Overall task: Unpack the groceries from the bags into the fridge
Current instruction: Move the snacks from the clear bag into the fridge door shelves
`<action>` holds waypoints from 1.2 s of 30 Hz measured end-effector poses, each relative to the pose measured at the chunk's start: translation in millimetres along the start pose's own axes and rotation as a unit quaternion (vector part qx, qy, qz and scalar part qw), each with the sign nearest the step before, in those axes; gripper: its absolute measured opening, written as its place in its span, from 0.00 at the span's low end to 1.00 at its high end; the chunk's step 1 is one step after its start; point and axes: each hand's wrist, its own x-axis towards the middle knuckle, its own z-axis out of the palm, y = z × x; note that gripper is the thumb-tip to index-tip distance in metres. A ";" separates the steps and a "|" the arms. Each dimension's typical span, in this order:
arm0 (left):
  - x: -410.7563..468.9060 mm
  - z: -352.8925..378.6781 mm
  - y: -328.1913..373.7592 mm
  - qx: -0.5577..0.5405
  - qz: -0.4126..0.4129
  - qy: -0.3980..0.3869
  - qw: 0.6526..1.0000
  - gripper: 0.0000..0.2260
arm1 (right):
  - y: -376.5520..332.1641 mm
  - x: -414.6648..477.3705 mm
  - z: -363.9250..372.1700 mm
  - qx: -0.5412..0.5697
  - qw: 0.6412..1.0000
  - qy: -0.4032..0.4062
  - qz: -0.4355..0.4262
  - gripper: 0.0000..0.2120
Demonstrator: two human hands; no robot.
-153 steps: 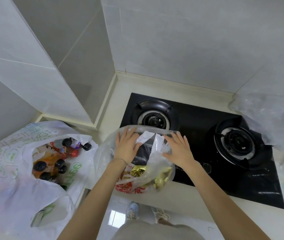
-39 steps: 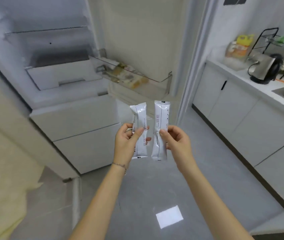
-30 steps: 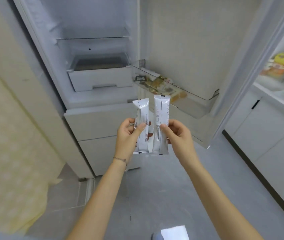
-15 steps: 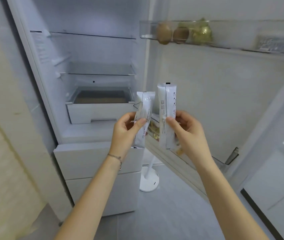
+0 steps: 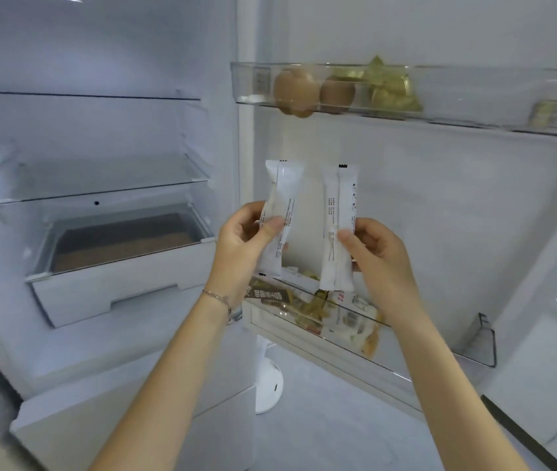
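Two sachets, upright and apart, before the open fridge door: left sachet [image 5: 278,219] pinched in left hand [image 5: 243,243], right sachet [image 5: 338,226] in right hand [image 5: 377,253]. Fingers [image 5: 274,226] closed only on the slippery film; may slip, missing the crowded lower bin [image 5: 406,348].

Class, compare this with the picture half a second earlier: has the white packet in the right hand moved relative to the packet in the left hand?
Yes. The right hand's packet has shifted rightward, away from the left hand's packet; more fridge door shows between them.

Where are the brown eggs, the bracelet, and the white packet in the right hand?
Round brown eggs [image 5: 295,91], head view, shell middle.
Thin chain bracelet [image 5: 217,297], head view, chain on wrist.
Long white plastic packet [image 5: 338,205], head view, upper half.
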 end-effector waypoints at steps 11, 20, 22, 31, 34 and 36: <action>50.8 3.9 -17.0 0.118 0.044 -0.200 0.972 0.09 | 19.9 -4.8 -30.7 -0.200 0.976 0.073 0.041 0.05; 77.5 10.4 -40.8 0.277 0.020 -0.305 0.911 0.07 | 32.5 -23.3 -67.7 -0.248 0.953 0.076 0.158 0.07; 82.1 10.4 -46.3 0.292 -0.004 -0.329 0.898 0.07 | 34.7 -23.0 -68.2 -0.272 0.943 0.047 0.187 0.07; 87.4 16.5 -63.0 0.306 -0.068 -0.410 0.857 0.07 | 44.4 -12.4 -68.2 -0.329 0.912 -0.036 0.243 0.03; 85.3 16.6 -63.2 0.304 -0.066 -0.439 0.843 0.07 | 47.9 -8.5 -65.4 -0.336 0.907 -0.060 0.246 0.02; 86.0 13.9 -60.9 0.318 -0.049 -0.444 0.836 0.06 | 48.3 -6.0 -64.5 -0.340 0.907 -0.069 0.237 0.02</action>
